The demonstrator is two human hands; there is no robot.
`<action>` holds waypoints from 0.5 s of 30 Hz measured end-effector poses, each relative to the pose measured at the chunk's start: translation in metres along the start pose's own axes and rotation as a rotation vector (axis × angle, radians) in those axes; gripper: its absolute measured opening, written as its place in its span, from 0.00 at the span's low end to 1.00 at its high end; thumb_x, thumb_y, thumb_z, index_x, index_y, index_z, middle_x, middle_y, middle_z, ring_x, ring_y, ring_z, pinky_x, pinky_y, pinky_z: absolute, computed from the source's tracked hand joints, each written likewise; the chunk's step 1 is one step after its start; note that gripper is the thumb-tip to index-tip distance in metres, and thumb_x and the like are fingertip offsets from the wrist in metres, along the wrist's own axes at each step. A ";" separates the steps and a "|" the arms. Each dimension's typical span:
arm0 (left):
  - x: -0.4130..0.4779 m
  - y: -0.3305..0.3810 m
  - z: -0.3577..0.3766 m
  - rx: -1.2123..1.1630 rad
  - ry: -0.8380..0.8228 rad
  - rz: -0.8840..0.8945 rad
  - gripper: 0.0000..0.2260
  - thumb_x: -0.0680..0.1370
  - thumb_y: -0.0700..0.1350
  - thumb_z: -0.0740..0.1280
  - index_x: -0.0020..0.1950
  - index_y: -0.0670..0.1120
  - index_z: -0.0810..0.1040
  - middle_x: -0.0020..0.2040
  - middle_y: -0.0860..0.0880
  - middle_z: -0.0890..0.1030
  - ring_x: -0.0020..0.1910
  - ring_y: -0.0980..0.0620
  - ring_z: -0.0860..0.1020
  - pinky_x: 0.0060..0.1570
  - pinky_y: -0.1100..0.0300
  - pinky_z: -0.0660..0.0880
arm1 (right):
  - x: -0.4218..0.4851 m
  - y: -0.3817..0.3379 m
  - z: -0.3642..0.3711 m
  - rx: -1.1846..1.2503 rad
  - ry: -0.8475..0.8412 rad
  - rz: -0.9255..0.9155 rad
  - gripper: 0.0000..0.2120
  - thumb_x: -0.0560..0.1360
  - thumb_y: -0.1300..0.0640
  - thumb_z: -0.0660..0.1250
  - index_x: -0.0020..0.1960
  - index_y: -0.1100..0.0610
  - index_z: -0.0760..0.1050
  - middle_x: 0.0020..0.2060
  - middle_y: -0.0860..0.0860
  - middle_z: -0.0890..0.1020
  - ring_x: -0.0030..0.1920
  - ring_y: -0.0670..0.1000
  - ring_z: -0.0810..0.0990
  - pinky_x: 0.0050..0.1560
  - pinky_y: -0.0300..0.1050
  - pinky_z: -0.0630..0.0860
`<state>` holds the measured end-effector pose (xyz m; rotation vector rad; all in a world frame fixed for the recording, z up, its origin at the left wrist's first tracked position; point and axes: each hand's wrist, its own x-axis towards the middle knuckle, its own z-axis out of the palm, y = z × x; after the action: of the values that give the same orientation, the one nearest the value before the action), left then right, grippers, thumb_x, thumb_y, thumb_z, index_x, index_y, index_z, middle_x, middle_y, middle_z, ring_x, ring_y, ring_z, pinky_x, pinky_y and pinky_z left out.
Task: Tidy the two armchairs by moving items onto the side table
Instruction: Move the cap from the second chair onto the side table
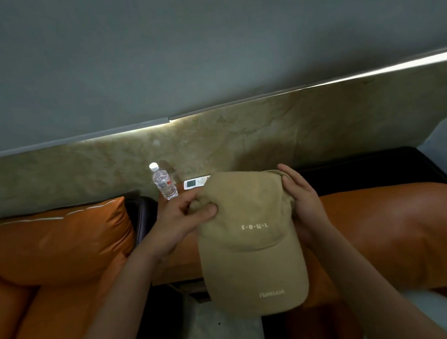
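Observation:
A tan baseball cap with small white lettering hangs in the air over the orange side table, its brim pointing toward me. My left hand pinches the cap's left rear edge. On the opposite rear edge, my right hand grips it. At the table's back stand a clear water bottle with a white lid and a white remote control, partly hidden by the cap.
An orange armchair with an orange cushion is at the left. Another orange armchair's arm is at the right, with a dark seat back behind. A marble wall panel runs behind the table. Pale floor shows below.

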<state>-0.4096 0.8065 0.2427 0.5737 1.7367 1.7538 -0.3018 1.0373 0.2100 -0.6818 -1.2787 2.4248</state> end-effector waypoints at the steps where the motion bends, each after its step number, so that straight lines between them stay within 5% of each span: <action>1: 0.000 0.001 0.004 0.020 -0.010 0.020 0.13 0.73 0.45 0.76 0.57 0.50 0.86 0.56 0.46 0.86 0.53 0.52 0.84 0.50 0.62 0.79 | 0.000 -0.001 0.002 -0.046 0.003 -0.028 0.13 0.83 0.58 0.63 0.65 0.51 0.80 0.58 0.56 0.85 0.59 0.55 0.84 0.59 0.52 0.81; 5: -0.002 -0.010 0.014 -0.016 0.093 0.096 0.08 0.77 0.44 0.71 0.54 0.50 0.87 0.51 0.47 0.87 0.49 0.54 0.84 0.46 0.63 0.78 | 0.000 -0.007 -0.002 -0.360 -0.052 -0.152 0.13 0.83 0.60 0.62 0.57 0.53 0.84 0.56 0.50 0.86 0.59 0.48 0.82 0.62 0.44 0.79; 9: -0.003 -0.019 0.018 -0.227 0.180 0.054 0.12 0.77 0.46 0.68 0.59 0.48 0.85 0.56 0.44 0.85 0.55 0.50 0.82 0.52 0.60 0.78 | 0.000 -0.015 -0.009 -0.816 -0.292 -0.244 0.15 0.83 0.48 0.62 0.53 0.53 0.85 0.64 0.34 0.76 0.62 0.29 0.72 0.59 0.25 0.68; 12: 0.002 -0.017 0.023 -0.300 0.158 0.032 0.13 0.76 0.48 0.70 0.59 0.48 0.85 0.57 0.43 0.85 0.55 0.50 0.83 0.52 0.60 0.79 | 0.000 -0.012 -0.010 -0.960 -0.575 -0.129 0.16 0.77 0.41 0.68 0.63 0.46 0.79 0.55 0.38 0.82 0.56 0.34 0.79 0.55 0.31 0.76; 15: 0.006 -0.013 0.019 -0.318 0.154 0.035 0.12 0.76 0.47 0.70 0.57 0.46 0.86 0.54 0.43 0.86 0.52 0.50 0.84 0.49 0.59 0.80 | 0.002 -0.006 -0.015 -0.818 -0.646 -0.028 0.17 0.74 0.51 0.76 0.61 0.53 0.79 0.53 0.45 0.86 0.53 0.44 0.84 0.52 0.39 0.80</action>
<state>-0.3993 0.8239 0.2298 0.3402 1.5069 2.0930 -0.2951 1.0513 0.2071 -0.0023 -2.5576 2.0973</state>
